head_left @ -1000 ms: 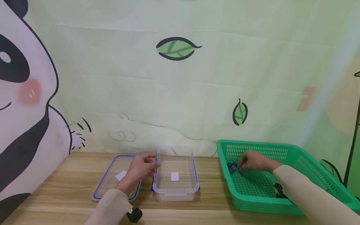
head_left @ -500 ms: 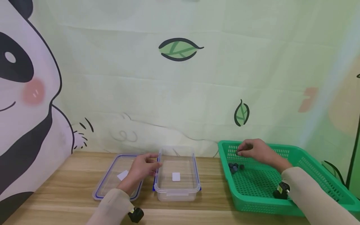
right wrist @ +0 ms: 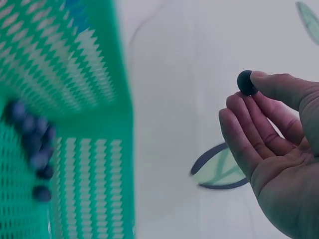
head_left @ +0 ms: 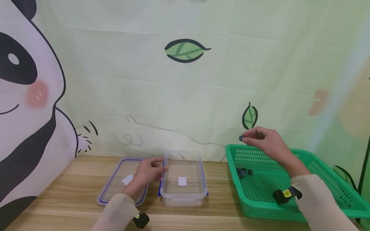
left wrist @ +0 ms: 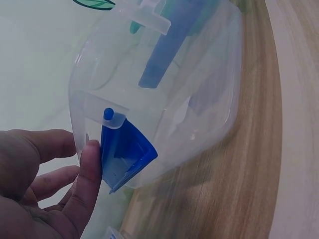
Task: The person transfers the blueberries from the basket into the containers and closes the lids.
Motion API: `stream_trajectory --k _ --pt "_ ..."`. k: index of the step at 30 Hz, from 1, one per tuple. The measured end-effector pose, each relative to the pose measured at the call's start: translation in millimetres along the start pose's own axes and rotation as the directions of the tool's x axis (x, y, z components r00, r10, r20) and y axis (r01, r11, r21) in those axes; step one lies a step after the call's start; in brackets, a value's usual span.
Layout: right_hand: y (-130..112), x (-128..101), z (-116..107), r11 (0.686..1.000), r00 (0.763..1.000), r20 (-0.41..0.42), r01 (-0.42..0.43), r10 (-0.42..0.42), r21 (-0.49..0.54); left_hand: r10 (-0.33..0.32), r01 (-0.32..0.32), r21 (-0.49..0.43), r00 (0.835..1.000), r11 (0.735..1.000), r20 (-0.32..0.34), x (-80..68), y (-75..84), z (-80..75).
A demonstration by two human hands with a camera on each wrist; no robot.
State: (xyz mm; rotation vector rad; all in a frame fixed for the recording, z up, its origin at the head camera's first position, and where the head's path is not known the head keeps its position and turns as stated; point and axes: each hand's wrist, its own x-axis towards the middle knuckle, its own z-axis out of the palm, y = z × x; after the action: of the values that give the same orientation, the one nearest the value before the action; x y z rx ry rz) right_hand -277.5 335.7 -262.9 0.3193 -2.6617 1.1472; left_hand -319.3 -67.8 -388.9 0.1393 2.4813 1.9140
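Currently my head feed shows both hands at work over a wooden worktop (head_left: pixel 66 195). Toward the right, the right hand (head_left: pixel 267 142) pinches a single blueberry (head_left: pixel 241 138) between thumb and fingertips, up above the far left part of a green perforated basket (head_left: pixel 274 210); the wrist view confirms that narrow grip, with the other fingers extended below the fruit. Several more blueberries (head_left: pixel 242 173) lie clustered inside the basket, against its left side, one sitting slightly apart to the right.

Left of the basket stands a clear plastic container (head_left: pixel 183 195), unlidded, with a white square label (head_left: pixel 182 181). I have the left hand (head_left: pixel 148 171) at its left rim, pinching the edge beside a hanging blue latch (left wrist: pixel 127 154). Farther left, the blue-edged lid (head_left: pixel 112 192) lies flat, partly hidden from me by that hand and sleeve. Behind everything hangs a pale green backdrop (head_left: pixel 196 102) printed with leaves and a panda (head_left: pixel 17 128).
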Motion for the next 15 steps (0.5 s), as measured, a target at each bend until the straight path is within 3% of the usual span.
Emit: stream_trajectory --k 8,15 --pt "-32 -20 15 0.996 0.998 -0.060 0.005 0.000 0.090 -0.004 0.004 -0.006 1.000 1.000 0.003 0.0 -0.8 -0.9" --pt "-49 -32 41 0.988 0.993 -0.109 0.049 -0.033 0.144 0.000 0.000 0.004 1.000 1.000 0.003 0.6 -1.2 -0.5"
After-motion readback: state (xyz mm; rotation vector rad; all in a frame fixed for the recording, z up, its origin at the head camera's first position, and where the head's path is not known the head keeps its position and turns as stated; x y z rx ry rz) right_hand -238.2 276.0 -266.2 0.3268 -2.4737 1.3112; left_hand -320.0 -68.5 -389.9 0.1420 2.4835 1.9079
